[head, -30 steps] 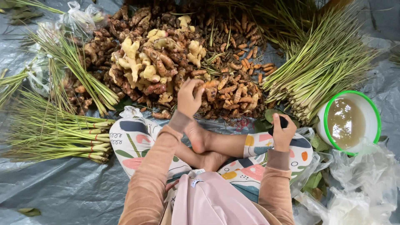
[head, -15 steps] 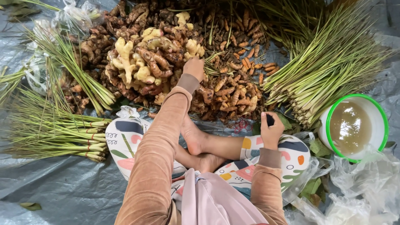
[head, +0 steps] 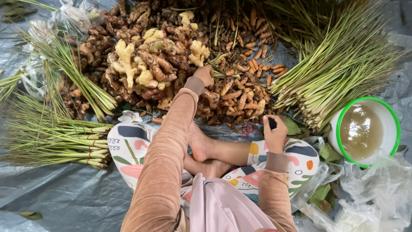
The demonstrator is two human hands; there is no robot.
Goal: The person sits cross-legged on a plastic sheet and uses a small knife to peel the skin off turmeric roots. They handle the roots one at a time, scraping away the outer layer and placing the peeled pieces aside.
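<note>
While my left hand [head: 203,75] was stretched out over the heap of roots [head: 171,64], its fingers were curled down into the pile where the pale ginger pieces [head: 148,64] met the smaller orange-brown turmeric fingers [head: 240,92]; whether they had actually closed on one piece I could not tell, since the knuckles hid the fingertips. My right hand [head: 274,135] rested near my knee, closed round a small dark object [head: 272,123] of which only the top showed, so I could not say what it was. Judging by how things lay, the sorting looked well short of finished: the roots were in one big mixed mound just in front of my crossed legs, with no separate cleaned or trimmed pile that I could make out. Bundles of lemongrass [head: 64,141] lay tied to my left, more of them fanned out at the far left, and a larger loose spread of stalks [head: 343,64] lay to my right. A white basin with a green rim [head: 388,124], holding cloudy brownish water, stood beside that spread, well apart from both hands. Everything sat on a grey plastic tarpaulin [head: 56,197] spread on the ground, creased and damp-looking, with clear plastic bags [head: 369,193] crumpled at my right and another bag [head: 71,17] at the far left edge of the heap. No walls or furniture showed.
</note>
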